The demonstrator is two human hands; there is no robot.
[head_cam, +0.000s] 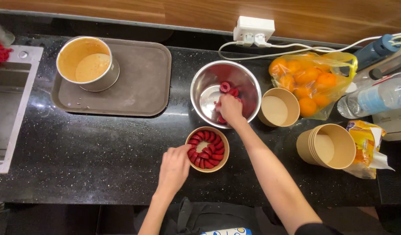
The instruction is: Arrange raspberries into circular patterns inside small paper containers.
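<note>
A person works at a black speckled bench [100,156], seen from above. The left hand [174,167] rests at the left rim of a small paper bowl [207,149] near the bench's front edge, its fingertips pressed together on one of the red fruit slices [205,148] set in a ring inside. The right hand [230,108] reaches into a steel mixing bowl [225,93] just behind the paper bowl, fingers curled down over loose red pieces [225,86]; whether they pinch one cannot be told.

Just right of the steel bowl stands an empty paper cup [279,107], and nearer the right front edge a stack of paper cups [326,146] beside a yellow snack packet [367,143]. A yellow plastic bag of oranges [311,80] lies toward the back right, with clear plastic bottles [374,98] beyond it at the right edge. At the back edge sits a white power strip [253,30]. Toward the back left, a brown tray [135,82] carries a metal pot [88,63] of pale orange liquid. A steel sink [11,104] occupies the left end.
</note>
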